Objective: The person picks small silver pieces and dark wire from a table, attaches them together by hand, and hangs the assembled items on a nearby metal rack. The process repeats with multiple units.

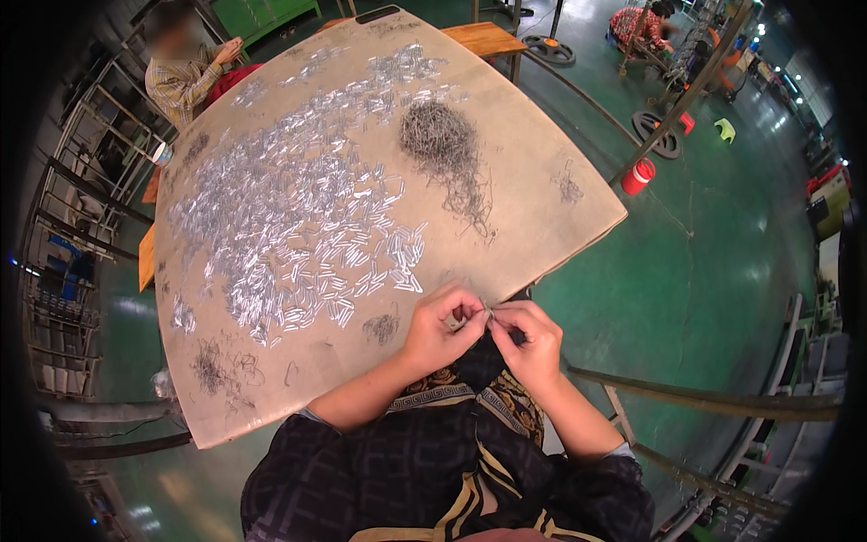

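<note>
Silvery small metal tubes (pixel 307 244) lie spread across the tan worktable (pixel 542 208), beside a grey tangle of thin wires (pixel 438 135); we judge many remain. Our left hand (pixel 442 327) and right hand (pixel 528 339) pinch one small piece (pixel 489 311) at the near edge.

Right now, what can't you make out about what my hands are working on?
- Piece pinched between left hand and right hand: head view, too small, covered by fingertips.
- Silvery tubes on the board: too small for detail.
- Dark wire tangle: single strands blur together.
- Board's near edge: hidden by forearms.
</note>
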Available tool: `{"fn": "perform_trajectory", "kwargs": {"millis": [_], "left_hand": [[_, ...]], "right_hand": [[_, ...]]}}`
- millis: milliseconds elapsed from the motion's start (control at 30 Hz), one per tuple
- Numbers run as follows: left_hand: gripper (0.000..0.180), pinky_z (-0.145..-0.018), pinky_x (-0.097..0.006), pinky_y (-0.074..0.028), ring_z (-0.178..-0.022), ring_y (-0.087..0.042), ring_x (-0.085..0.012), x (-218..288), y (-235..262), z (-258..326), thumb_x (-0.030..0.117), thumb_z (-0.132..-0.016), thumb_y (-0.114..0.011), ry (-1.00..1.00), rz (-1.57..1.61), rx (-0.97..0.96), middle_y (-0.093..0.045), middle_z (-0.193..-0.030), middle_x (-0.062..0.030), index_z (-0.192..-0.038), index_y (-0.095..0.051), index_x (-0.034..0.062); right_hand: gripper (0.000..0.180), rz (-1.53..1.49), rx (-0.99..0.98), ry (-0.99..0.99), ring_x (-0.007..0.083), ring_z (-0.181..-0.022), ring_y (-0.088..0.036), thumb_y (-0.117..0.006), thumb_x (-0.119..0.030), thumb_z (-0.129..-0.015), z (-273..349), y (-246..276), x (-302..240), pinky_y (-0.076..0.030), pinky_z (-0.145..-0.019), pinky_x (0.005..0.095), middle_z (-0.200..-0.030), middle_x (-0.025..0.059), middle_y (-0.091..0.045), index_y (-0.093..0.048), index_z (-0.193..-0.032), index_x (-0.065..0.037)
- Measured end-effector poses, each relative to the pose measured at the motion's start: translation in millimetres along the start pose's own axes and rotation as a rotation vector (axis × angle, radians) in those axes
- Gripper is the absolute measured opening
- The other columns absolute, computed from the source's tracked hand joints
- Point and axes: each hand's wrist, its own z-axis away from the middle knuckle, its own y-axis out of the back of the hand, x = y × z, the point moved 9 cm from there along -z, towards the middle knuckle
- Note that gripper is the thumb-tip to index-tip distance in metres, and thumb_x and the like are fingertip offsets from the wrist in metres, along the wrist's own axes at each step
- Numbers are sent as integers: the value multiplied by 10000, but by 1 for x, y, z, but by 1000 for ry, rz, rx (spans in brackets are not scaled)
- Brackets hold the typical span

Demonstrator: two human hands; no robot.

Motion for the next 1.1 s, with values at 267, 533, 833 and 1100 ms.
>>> {"fn": "perform_trajectory", "kwargs": {"millis": [267,533,833,1100], "left_hand": [[137,-653,-272,-481,-753,-620,-171,22,4,0,-43,-789,-671,-191,31,-41,-675,-912,-114,-898,-613,17],[170,-670,-302,-495,-763,-644,-222,65,9,-21,-56,-761,-689,-396,-25,-75,-681,-901,-124,-895,-618,20],[175,-669,-335,-490,-762,-640,-243,81,20,-7,-50,-737,-698,-420,-33,-100,-678,-908,-111,-871,-616,28],[211,-679,-338,-502,-779,-628,-245,48,10,33,-58,-754,-686,-339,-34,-162,-657,-939,-108,-924,-599,31]], "right_hand": [[138,-38,-2,64,189,-713,-672,-739,42,-752,-4,-2,-13,-540,-628,276,-897,109,-678,-680,-871,4],[144,-62,96,149,207,-715,-650,-756,28,-718,-15,13,-32,-515,-634,290,-850,102,-665,-687,-841,-2],[96,-209,41,50,217,-748,-620,-664,-14,-787,-32,5,17,-493,-679,297,-838,117,-654,-708,-871,-2],[177,216,-298,165,312,-851,-581,-745,-94,-741,-24,-120,77,-475,-766,392,-842,112,-622,-720,-908,-40]]}}
